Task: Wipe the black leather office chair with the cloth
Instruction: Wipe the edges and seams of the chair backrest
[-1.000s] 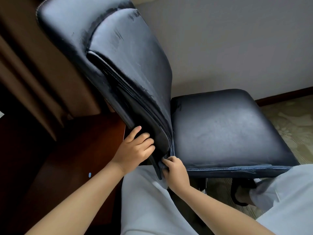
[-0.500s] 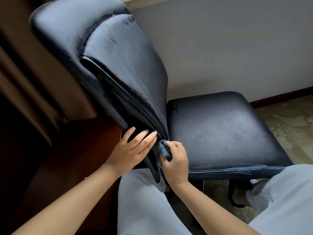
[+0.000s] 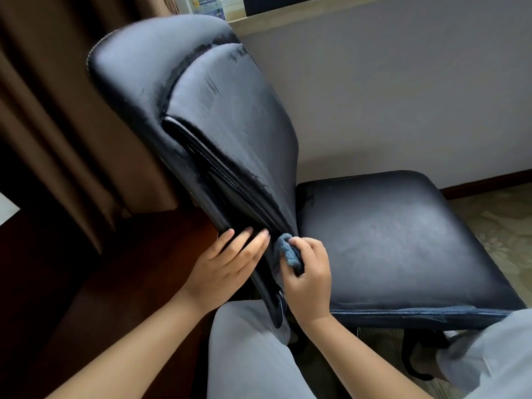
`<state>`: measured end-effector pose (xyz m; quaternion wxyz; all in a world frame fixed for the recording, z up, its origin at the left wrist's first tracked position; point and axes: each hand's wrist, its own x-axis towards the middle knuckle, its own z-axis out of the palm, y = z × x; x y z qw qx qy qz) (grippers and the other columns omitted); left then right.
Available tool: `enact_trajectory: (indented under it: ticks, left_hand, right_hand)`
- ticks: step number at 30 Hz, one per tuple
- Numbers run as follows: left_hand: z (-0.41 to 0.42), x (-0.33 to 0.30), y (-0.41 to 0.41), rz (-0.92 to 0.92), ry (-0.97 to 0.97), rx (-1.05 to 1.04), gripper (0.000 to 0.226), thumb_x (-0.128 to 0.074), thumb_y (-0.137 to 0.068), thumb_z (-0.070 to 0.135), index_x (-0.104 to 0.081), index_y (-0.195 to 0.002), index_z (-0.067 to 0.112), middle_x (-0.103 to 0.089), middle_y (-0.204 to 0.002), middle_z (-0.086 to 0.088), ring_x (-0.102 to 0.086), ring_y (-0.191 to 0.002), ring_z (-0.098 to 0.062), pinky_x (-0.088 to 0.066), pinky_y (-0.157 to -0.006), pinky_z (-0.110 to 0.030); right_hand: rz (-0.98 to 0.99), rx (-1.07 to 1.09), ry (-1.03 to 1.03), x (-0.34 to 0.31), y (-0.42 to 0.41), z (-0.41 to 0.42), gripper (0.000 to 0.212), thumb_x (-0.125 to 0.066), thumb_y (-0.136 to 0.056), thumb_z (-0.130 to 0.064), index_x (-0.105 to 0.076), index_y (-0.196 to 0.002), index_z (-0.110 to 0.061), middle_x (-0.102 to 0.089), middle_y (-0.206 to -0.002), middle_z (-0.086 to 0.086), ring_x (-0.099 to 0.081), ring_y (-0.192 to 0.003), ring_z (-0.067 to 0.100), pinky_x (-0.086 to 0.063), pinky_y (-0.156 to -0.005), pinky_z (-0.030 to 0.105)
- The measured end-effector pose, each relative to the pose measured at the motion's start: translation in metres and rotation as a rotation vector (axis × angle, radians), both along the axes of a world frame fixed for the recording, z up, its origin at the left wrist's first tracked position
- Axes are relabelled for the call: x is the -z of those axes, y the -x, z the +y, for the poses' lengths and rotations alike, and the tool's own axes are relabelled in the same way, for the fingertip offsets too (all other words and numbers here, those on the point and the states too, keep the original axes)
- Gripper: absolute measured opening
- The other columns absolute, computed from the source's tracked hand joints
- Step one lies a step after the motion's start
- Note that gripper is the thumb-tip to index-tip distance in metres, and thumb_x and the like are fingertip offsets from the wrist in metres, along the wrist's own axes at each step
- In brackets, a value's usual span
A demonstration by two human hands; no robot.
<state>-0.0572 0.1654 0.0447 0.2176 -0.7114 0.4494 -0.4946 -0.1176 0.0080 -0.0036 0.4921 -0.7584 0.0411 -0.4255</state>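
The right grip (image 3: 309, 272) curls around a bunched blue cloth (image 3: 289, 250), pressing it against the lower edge of the black leather chair's backrest (image 3: 230, 133), while just left of it the left grip (image 3: 227, 264) lies flat with straight fingers against the backrest's rear.

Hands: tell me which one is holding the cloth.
The right hand holds it: its fingers curl round the bunched blue cloth at the bottom of the chair backrest. The left hand lies flat, fingers straight, against the backrest's edge.
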Motion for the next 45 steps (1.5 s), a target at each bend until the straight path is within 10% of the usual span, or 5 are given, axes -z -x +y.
enact_trajectory:
  ticks: [6, 16, 37, 45]
  left_hand:
    - [-0.001, 0.0, 0.0, -0.011, -0.008, 0.027, 0.038, -0.044, -0.097, 0.013, -0.049, -0.134, 0.012, -0.045, -0.135, -0.002, -0.047, -0.116, -0.019, -0.02, -0.113, -0.041]
    - [0.002, -0.001, -0.004, -0.009, -0.008, 0.068, 0.034, -0.039, -0.097, 0.012, -0.053, -0.129, 0.013, -0.049, -0.119, -0.001, -0.049, -0.108, -0.019, -0.018, -0.114, -0.041]
    - [-0.002, -0.009, -0.003, 0.123, 0.088, 0.179, 0.011, -0.05, -0.094, 0.012, -0.052, -0.088, 0.022, -0.067, -0.086, 0.007, -0.052, -0.103, -0.013, -0.021, -0.113, -0.035]
    - [-0.002, -0.008, -0.003, 0.134, 0.085, 0.202, 0.01, -0.049, -0.094, 0.014, -0.052, -0.087, 0.021, -0.067, -0.086, 0.007, -0.052, -0.103, -0.014, -0.019, -0.114, -0.035]
  right_hand:
    - [0.239, -0.027, -0.089, 0.039, 0.013, 0.002, 0.023, -0.066, -0.08, 0.001, -0.066, -0.102, -0.005, -0.057, -0.093, -0.004, -0.058, -0.085, 0.016, -0.054, -0.076, 0.038]
    - [-0.003, 0.08, 0.199, -0.023, -0.004, -0.01, 0.025, -0.064, -0.076, -0.016, -0.071, -0.097, -0.004, -0.062, -0.084, 0.005, -0.059, -0.076, 0.02, -0.044, -0.071, 0.018]
    - [0.224, 0.071, 0.303, 0.033, -0.008, -0.024, 0.023, -0.081, -0.06, -0.002, -0.066, -0.077, -0.005, -0.06, -0.072, 0.003, -0.058, -0.063, 0.022, -0.047, -0.052, 0.024]
    - [-0.034, 0.121, 0.299, -0.016, -0.013, -0.016, 0.015, -0.064, -0.073, -0.014, -0.069, -0.082, -0.003, -0.062, -0.075, 0.004, -0.059, -0.069, 0.02, -0.044, -0.064, 0.02]
